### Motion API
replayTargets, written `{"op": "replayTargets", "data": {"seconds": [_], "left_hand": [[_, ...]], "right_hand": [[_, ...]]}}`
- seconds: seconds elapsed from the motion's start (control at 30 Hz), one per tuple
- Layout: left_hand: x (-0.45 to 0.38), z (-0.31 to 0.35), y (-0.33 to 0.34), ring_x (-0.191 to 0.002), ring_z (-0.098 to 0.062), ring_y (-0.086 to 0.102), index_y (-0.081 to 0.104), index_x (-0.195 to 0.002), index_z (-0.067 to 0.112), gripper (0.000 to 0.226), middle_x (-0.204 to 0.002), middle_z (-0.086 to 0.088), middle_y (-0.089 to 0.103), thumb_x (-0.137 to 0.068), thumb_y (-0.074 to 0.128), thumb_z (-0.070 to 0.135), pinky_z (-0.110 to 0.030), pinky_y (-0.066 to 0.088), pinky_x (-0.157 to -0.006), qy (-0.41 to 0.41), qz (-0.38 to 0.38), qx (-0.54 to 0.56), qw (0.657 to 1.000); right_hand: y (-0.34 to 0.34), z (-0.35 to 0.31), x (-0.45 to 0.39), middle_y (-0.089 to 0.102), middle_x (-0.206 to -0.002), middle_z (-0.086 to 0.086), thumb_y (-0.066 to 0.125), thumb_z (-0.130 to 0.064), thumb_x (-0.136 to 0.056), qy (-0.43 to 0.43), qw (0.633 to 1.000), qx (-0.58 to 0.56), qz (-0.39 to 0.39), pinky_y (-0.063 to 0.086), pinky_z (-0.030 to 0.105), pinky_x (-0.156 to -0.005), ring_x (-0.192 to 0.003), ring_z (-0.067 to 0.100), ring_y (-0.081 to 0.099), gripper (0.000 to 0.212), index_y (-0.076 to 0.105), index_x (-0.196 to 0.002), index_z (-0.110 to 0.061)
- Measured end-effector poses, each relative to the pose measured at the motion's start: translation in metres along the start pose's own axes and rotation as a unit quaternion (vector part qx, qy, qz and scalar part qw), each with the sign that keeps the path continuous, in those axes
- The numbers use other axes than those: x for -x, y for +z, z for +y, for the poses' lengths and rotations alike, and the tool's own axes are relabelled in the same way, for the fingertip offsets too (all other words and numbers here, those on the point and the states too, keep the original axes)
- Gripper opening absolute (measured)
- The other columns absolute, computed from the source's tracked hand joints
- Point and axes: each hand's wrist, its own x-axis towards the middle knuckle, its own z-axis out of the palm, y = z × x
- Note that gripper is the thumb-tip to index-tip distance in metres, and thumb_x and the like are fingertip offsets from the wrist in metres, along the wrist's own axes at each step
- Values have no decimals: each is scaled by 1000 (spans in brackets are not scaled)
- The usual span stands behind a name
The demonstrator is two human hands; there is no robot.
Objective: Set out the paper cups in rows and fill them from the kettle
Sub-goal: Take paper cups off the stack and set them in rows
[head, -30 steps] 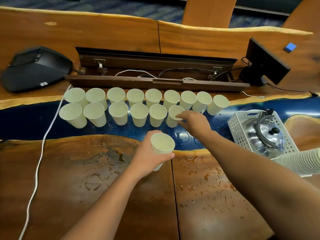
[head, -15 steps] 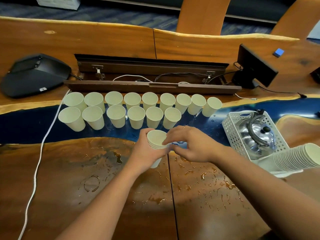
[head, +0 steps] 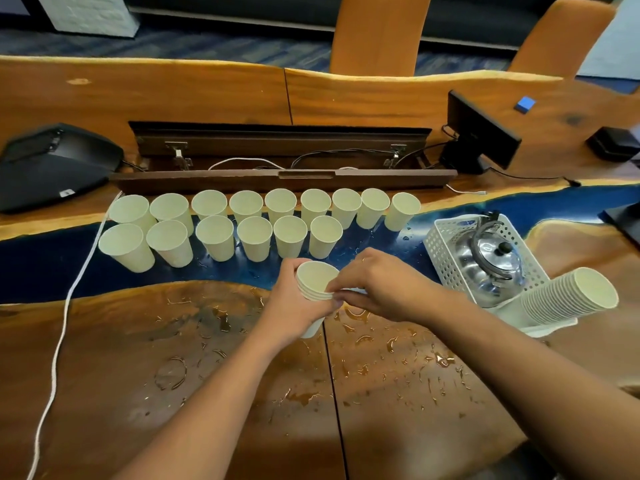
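Above the wet wooden part of the desk [head: 138,358], my left hand [head: 294,306] wraps around a short stack of nested paper cups [head: 317,282], its grip clenched on the stack's side with the open mouth tilted toward me. My right hand [head: 377,285] meets it from the right, thumb and fingertips [head: 332,289] pinching the rim of the top cup. Beyond my hands, on the blue strip of the desk, cups stand in two rows: a back row of nine [head: 280,202] and a front row of six [head: 254,237], all upright. To the right, the steel kettle [head: 491,265] sits inside a white perforated basket [head: 440,244]. A long sleeve of spare cups [head: 571,299] lies on its side just beside the basket. Water drops are scattered across the wood near me.
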Motion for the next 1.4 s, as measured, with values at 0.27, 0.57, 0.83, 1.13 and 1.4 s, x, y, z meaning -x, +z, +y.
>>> {"op": "replayTargets", "data": {"seconds": [0.27,0.57,0.83,1.13,1.4], "left_hand": [[-2,8,16,-115,-12,52,34,-131,34,86,-125,12,51,-66,90,41,-30,49,-96,30,-19,-14,999],[0,2,25,-107,-3,53,38,-126,34,83,-114,21,50,-63,92,33,-15,43,-77,12,-12,14,1000],[18,-9,20,-108,-3,51,40,-123,36,79,-115,19,50,-63,92,33,-18,42,-82,-15,8,3,1000],[21,0,18,-107,2,49,38,-126,39,82,-114,26,46,-64,91,34,-12,42,-77,-20,7,-18,1000],[8,3,21,-113,-6,51,37,-127,40,83,-120,19,49,-64,91,39,-17,46,-85,-14,7,-13,1000]], "right_hand": [[-2,14,15,70,-116,-14,66,-38,-92,22,1000,6,17,43,36,-99,-106,13,55,26,71,-117,-34],[-28,33,28,73,-101,-2,73,-23,-88,45,979,-84,179,48,34,-83,-91,15,62,21,74,-107,-18],[-8,94,2,71,-116,6,65,-24,-95,227,957,-26,176,48,32,-83,-103,27,64,25,72,-118,-20],[59,124,-35,66,-127,9,60,-21,-98,252,963,21,88,50,41,-99,-109,29,63,25,70,-120,-18],[60,133,-56,65,-127,10,59,-18,-98,250,967,14,57,48,42,-102,-109,31,63,25,70,-120,-17]]}}
